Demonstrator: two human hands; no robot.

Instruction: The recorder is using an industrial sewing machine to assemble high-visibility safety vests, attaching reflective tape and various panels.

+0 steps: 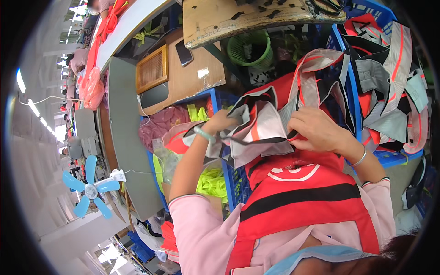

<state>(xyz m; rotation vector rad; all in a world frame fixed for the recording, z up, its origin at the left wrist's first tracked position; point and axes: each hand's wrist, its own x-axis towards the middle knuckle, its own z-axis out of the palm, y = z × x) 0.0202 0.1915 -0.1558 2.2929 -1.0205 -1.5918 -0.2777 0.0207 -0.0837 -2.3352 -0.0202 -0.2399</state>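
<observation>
Across my lap lies a sewn fabric piece (266, 123), silver-grey with black edging and orange-red strips, bunched and folded. My left hand (223, 121), a pale bangle at its wrist, grips the left side of it, its fingertips partly hidden in the folds. My right hand (316, 129) has its fingers curled onto the black edge at the right side. From the piece a long grey band with an orange-red stripe (308, 75) loops up and over to the right. Beneath it is my red apron (298, 183) with a black stripe.
Blue crates stand on both sides: the right crate (352, 91) overflows with similar sewn pieces (389, 78), the left crate (233, 183) sits beside yellow-green fabric (212, 183). Ahead are a worn board (256, 23) with scissors (327, 6), a green basket (250, 50) and a phone (184, 53).
</observation>
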